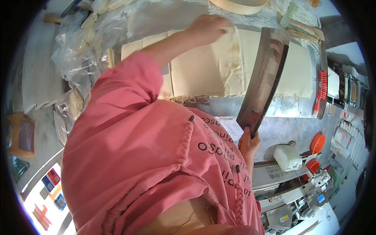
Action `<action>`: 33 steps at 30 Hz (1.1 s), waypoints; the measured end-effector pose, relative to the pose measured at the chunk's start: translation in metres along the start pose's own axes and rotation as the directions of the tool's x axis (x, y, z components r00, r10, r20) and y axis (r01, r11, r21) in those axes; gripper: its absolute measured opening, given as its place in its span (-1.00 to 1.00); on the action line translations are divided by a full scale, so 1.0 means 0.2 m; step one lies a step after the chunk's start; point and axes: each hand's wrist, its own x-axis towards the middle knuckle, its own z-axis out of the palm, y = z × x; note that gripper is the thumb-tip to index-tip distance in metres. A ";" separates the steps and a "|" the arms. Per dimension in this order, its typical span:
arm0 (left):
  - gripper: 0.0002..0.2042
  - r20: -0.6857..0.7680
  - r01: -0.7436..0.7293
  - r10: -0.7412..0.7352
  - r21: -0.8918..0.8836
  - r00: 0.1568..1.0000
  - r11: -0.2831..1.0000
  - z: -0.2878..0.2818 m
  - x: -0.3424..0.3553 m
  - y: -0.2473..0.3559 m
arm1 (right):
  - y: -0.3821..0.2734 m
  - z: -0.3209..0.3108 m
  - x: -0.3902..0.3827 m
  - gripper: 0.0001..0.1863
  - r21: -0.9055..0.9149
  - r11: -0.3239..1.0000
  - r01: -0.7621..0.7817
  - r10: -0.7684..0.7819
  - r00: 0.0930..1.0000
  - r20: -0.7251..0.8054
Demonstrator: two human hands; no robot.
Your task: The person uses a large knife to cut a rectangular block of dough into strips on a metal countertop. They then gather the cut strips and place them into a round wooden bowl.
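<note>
My right hand [248, 145] is closed around the near end of a large, wide-bladed knife [263, 74]. Its long blade points away from me and slants over the right part of a pale yellow dough sheet [207, 66]. Loose, stringy strands hang along the sheet's near edge, and a wrinkled ridge runs across its middle. My left arm reaches across the sheet, with my left hand [207, 29] over its far edge. That hand is smeared by motion and its fingers look curled; whether they hold anything does not show.
A round wooden hoop [239, 5] lies beyond the sheet. To the left are crumpled clear plastic bags [78, 51]. On the right are a red brush [322, 87], a white jug [287, 157], an orange bowl [317, 142] and a metal machine [313, 192].
</note>
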 end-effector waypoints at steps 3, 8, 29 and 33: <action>-0.56 -0.052 0.140 -0.133 0.189 0.990 0.972 -0.10 -0.58 -0.28 | -0.09 0.09 -0.02 -0.78 0.016 1.000 -0.003 0.001 0.995 0.097; -0.23 0.039 0.325 -0.359 0.346 0.932 0.880 -0.08 -1.16 -0.37 | -0.21 0.33 -0.02 -0.79 0.069 0.998 0.001 -0.018 0.966 0.258; -0.68 0.135 0.421 -0.416 -0.009 0.899 0.907 -0.11 -1.16 -0.47 | -0.31 0.55 -0.15 -0.80 0.041 0.998 0.054 -0.061 0.980 0.188; -0.80 0.365 0.514 -0.376 -0.445 0.852 0.733 -0.08 -0.82 -0.38 | -0.33 0.54 -0.13 -0.80 0.046 0.997 0.065 -0.073 0.975 0.210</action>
